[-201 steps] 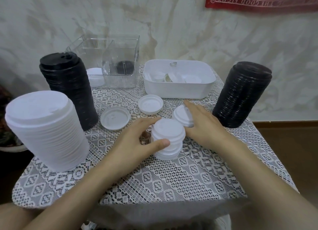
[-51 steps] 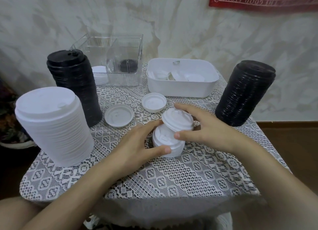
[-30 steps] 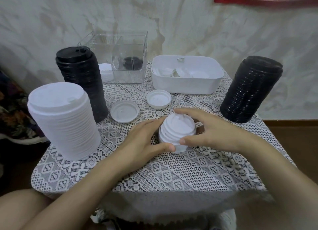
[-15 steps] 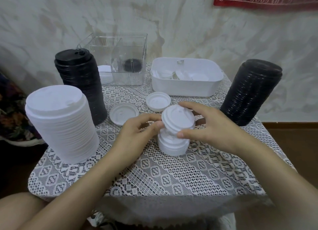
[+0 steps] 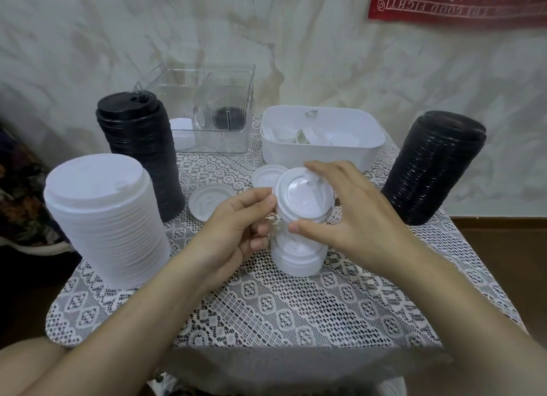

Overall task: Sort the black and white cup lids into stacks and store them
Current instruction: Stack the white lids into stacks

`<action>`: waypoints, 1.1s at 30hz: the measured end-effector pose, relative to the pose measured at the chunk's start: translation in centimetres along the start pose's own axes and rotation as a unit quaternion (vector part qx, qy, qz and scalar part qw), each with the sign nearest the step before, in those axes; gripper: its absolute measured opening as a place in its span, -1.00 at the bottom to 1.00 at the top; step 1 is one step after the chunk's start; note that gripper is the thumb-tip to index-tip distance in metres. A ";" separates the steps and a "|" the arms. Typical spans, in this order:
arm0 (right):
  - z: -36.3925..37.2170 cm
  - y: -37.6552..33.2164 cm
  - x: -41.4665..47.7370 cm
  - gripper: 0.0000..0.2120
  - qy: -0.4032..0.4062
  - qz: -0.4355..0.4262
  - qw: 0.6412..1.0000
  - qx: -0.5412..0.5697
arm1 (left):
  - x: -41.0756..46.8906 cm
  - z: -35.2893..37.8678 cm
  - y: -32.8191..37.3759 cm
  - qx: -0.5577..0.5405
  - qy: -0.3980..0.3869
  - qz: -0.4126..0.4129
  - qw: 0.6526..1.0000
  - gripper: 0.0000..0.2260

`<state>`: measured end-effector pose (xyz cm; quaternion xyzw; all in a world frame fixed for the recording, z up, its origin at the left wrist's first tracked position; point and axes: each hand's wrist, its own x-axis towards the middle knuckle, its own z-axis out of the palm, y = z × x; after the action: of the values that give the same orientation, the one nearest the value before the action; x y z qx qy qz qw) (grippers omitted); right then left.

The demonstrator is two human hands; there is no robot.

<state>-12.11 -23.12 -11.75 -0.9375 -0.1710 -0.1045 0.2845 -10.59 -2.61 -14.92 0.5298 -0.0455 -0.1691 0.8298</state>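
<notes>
We note left hand (image 5: 236,229) and right hand (image 5: 358,218) both pinching the rim of one white lid (image 5: 305,201), fingers curled, held tilted just above the short white stack (image 5: 297,261) in the middle of the worktop (image 5: 296,315). Left black stack (image 5: 139,155) and right black stack (image 5: 435,170) flank it; tall white stack (image 5: 103,218) near left.

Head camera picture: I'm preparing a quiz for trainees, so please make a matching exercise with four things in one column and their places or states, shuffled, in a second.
Things
1. tall white lid stack
2. clear bin
3. white tub
4. held white lid

Places or states
A. holds loose white lids
B. stands at the table's near left
C. in the air above the short white stack
D. at the back, black lids in one compartment

Pairs: 1-B, 2-D, 3-A, 4-C
</notes>
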 end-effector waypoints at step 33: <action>-0.1 -0.5 -0.2 -0.16 -0.007 0.036 0.999 0.001 | -1.2 1.4 -0.5 0.157 0.026 0.114 0.981 -0.87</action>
<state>-12.49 -22.80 -11.50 -0.9435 -0.1389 -0.0869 0.2880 -12.16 -3.61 -14.68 0.6493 -0.1105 -0.0500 0.7508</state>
